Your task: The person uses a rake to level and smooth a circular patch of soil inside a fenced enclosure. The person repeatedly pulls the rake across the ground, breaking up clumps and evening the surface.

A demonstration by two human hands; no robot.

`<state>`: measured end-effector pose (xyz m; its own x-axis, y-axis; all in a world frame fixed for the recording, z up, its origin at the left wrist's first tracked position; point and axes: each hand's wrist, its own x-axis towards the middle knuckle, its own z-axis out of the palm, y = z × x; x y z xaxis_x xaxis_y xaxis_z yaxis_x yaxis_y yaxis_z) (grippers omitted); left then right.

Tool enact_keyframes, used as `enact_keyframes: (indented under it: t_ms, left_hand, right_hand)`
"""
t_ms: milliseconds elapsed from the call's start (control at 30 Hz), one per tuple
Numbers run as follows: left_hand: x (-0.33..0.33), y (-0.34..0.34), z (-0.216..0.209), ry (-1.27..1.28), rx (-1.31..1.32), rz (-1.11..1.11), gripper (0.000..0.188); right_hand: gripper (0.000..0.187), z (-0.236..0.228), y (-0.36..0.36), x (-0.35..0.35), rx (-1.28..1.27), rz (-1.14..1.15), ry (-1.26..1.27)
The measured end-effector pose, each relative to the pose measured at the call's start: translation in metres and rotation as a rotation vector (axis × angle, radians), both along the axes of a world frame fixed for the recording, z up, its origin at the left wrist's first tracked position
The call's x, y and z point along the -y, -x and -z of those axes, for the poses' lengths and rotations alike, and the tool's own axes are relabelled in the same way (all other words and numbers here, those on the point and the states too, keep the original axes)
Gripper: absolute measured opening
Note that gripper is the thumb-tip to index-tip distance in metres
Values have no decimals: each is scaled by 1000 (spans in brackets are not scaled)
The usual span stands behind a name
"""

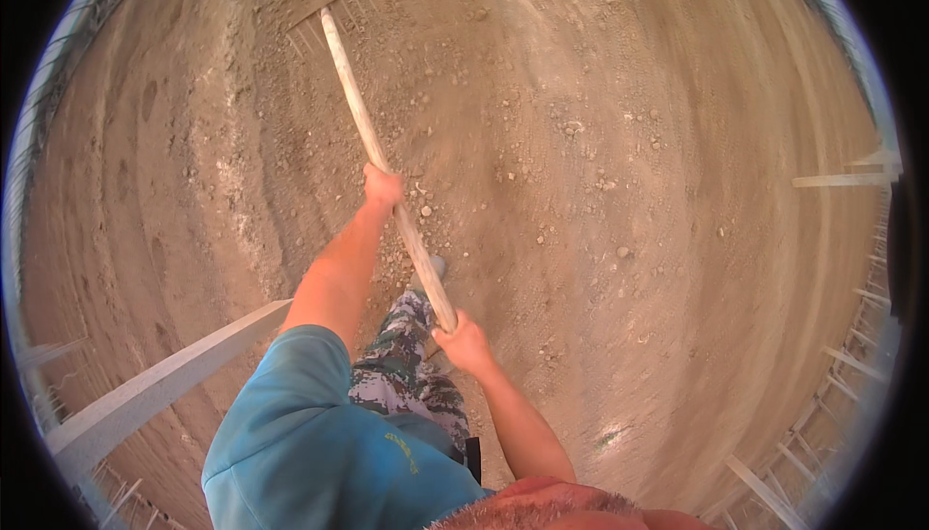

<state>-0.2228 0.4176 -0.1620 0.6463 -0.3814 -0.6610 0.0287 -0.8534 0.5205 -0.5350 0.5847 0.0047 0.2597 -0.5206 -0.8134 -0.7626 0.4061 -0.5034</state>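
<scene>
A rake (pixel 352 90) with a long pale wooden handle stretches away from me over bare brown soil. Its thin-toothed head (pixel 326 8) lies at the far end, upper left, at the ground. My left hand (pixel 383 186) is wrapped round the middle of the handle, with that arm reaching forward. Close to my body, my right hand (pixel 464 343) grips the near end of the handle. The fingers of both hands are partly hidden by the handle and the hands themselves.
Small stones (pixel 427 211) and clods are scattered along the ground near the handle. A pale grey beam (pixel 174 385) slants up from the lower left beside my left arm. Pale posts (pixel 844 181) stand along the right edge. My shoe (pixel 433 269) is below the handle.
</scene>
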Motion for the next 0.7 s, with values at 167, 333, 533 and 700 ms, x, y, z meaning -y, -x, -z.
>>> enact_keyframes:
  t_ms: [167,333,533,700]
  left_hand:
    - [151,-19,-51,175,-85,107,96]
    - [142,-44,-38,109,-31,124,96]
    - [63,25,-18,-66,-8,152,97]
    - [-21,117,-17,-163,-18,229,95]
  right_hand:
    - [39,32,-150,239,251,118,144]
    - [27,16,-202,276,205,24,2]
    - [51,50,-74,101,27,-15,104]
    - [55,-20,71,-29,-93,-39,-31]
